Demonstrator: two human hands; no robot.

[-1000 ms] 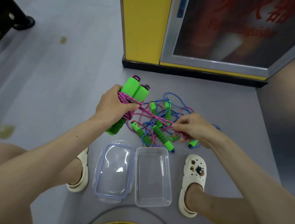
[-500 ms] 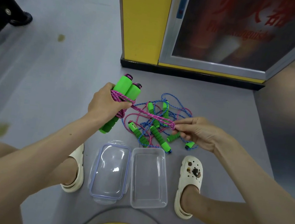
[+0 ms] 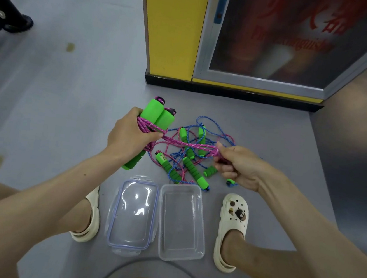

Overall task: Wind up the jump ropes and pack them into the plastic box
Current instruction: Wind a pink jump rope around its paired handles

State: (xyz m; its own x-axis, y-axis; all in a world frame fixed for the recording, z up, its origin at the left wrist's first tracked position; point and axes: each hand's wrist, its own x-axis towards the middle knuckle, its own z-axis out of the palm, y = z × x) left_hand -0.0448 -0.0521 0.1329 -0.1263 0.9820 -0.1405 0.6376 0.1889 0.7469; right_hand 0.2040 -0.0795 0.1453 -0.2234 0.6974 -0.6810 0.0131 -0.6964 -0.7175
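The right hand (image 3: 239, 165) is curled more tightly than a moment ago round the pink rope (image 3: 191, 144), which is stretched taut to the paired handles (image 3: 157, 117) gripped by the left hand (image 3: 130, 137), so another turn seems due while the box (image 3: 182, 223) lies empty on the floor (image 3: 67, 102).

plastic box (image 3: 180, 226) open-topped, rope tangle (image 3: 189, 160) beyond

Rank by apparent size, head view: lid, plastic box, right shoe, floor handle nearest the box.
1. lid and plastic box: look alike, no ranking between them.
2. right shoe.
3. floor handle, clearly smallest.
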